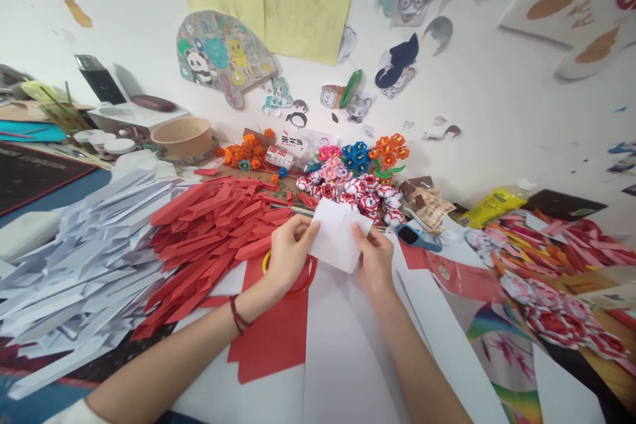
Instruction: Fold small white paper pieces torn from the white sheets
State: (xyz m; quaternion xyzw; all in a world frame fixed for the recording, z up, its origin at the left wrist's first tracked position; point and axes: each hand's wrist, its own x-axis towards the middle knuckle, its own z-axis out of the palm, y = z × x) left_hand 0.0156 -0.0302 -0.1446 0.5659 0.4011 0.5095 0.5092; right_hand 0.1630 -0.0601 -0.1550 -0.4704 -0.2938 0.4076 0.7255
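A small white sheet of paper is held up between my two hands above the table. My left hand pinches its left edge with thumb and fingers. On the opposite edge, my right hand grips it the same way. Below lie large white paper sheets and red paper. A yellow and red ring shows partly behind my left hand. Left of my hands is a heap of folded red paper strips, and beyond it a heap of folded white strips.
Red-and-white paper flowers and colourful craft flowers stand by the wall. A blue smartwatch lies right of my hands. A round tan container is at the back left; a yellow bottle lies at the right.
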